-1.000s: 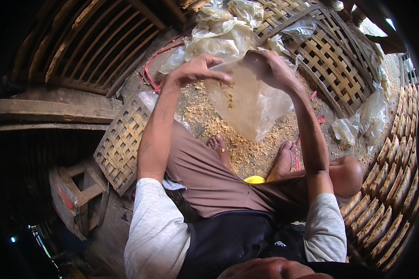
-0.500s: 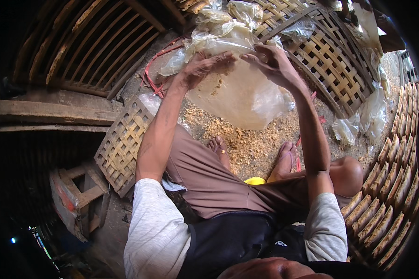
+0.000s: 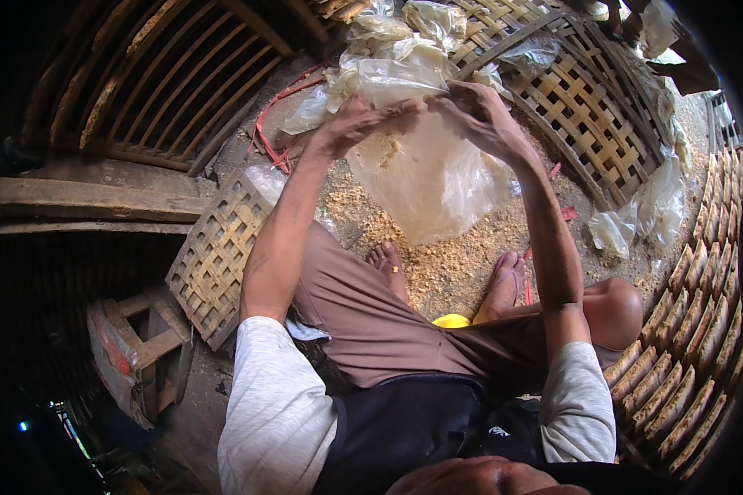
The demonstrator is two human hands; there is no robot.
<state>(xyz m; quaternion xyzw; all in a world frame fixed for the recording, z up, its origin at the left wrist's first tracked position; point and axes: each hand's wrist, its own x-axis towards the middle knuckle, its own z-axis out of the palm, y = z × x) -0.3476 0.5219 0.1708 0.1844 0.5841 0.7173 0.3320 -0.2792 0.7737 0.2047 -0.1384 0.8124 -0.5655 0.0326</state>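
A clear, cloudy plastic bag [image 3: 442,190] hangs between my two hands in front of me, its lower end just above the crumb-strewn ground. Brownish bits cling to it near the top left. My left hand [image 3: 357,128] grips the bag's upper edge from the left, its fingers pointing right and slightly blurred. At the upper right of the bag, my right hand [image 3: 480,120] has its fingers bent around the plastic. The fingertips of both hands come close together, and some are hidden by the film. Beyond them lies a heap of crumpled plastic bags [image 3: 388,62].
Woven bamboo panels stand at the back right [image 3: 590,107] and left [image 3: 219,256]. A small wooden stool [image 3: 144,355] sits at the lower left, below a wooden beam [image 3: 99,202]. Stacked slats [image 3: 677,363] line the right. Yellowish crumbs [image 3: 442,276] cover the ground between my feet.
The bag has narrowed and its lower end hangs slightly lower, with more creases. My hands have shifted only a little, their fingertips closer together.
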